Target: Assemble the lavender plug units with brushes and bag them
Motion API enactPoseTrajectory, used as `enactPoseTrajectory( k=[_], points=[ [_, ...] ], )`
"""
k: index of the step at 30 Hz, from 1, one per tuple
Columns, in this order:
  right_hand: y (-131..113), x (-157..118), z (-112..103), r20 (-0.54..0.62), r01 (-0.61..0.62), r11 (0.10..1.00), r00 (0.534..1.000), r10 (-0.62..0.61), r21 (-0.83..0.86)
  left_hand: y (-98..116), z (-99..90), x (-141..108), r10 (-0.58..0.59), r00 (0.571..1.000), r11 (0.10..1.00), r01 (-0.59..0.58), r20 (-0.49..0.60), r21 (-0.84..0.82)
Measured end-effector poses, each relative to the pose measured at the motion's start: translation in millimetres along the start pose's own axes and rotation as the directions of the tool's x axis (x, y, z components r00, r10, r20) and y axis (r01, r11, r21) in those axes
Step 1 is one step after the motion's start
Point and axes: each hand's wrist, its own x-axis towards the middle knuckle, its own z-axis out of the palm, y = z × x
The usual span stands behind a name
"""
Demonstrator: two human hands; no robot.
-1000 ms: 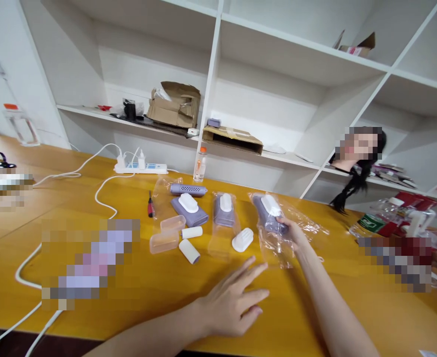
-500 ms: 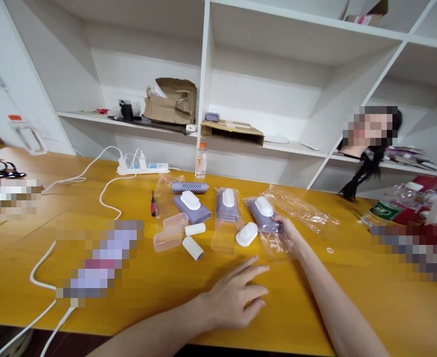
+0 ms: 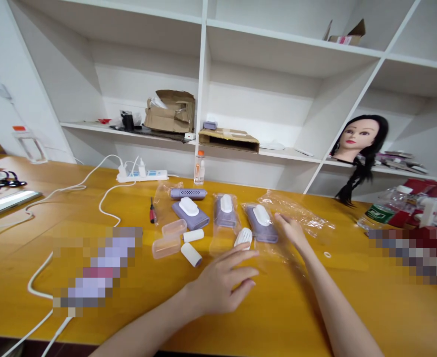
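Observation:
My left hand (image 3: 224, 280) hovers over the table with fingers spread, its fingertips overlapping the view of a loose white ribbed piece (image 3: 244, 238). Beside the rightmost purple item (image 3: 265, 232) is my right hand (image 3: 292, 231), slightly apart from it, fingers extended and holding nothing visible. That item lies in clear plastic with a white oval piece on top. A second bagged purple item (image 3: 226, 218) and a third purple item (image 3: 191, 216) lie to its left, each topped with a white oval piece. Two small white cylinders (image 3: 191, 255) (image 3: 193, 235) lie near pink translucent cases (image 3: 166, 247).
A purple perforated tube (image 3: 189, 194), red screwdriver (image 3: 152, 213), power strip (image 3: 147, 176) and small bottle (image 3: 199, 168) stand or lie farther back. White cables (image 3: 40, 286) cross the left. Crumpled plastic (image 3: 307, 215), a white ring (image 3: 327, 255) and a large bottle (image 3: 382, 208) are right.
My right hand has let go of the rightmost bagged item and drawn slightly away. My left hand has shifted a little left and up, nearer the loose white piece. The camera view has tilted slightly.

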Motion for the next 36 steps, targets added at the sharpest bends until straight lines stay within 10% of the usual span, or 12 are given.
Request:
enactPoseTrajectory(
  k=[7, 20, 25, 36],
  points=[
    [34, 7, -10, -0.179, -0.064, 0.927, 0.984, -0.004, -0.369, -53, -18.0, -9, -0.247, 0.943, 0.962, 0.267, -0.225, 0.064],
    [36, 6, -7, -0.104, 0.043, 0.677, 0.979, -0.175, -0.734, -98, -63.6, -24, -0.591, 0.57, 0.688, 0.725, -0.571, 0.012],
    [-3, -18, -16, -0.165, 0.035, 0.625, 0.952, -0.259, -0.78, -99, -57.8, -23, -0.589, 0.605, 0.712, 0.702, -0.536, 0.01],
    [-43, -45, -17, 0.128, 0.089, 0.639, 0.992, 0.014, -0.764, -95, -49.1, -20, -0.629, 0.635, 0.694, 0.719, -0.449, 0.044]
  ],
)
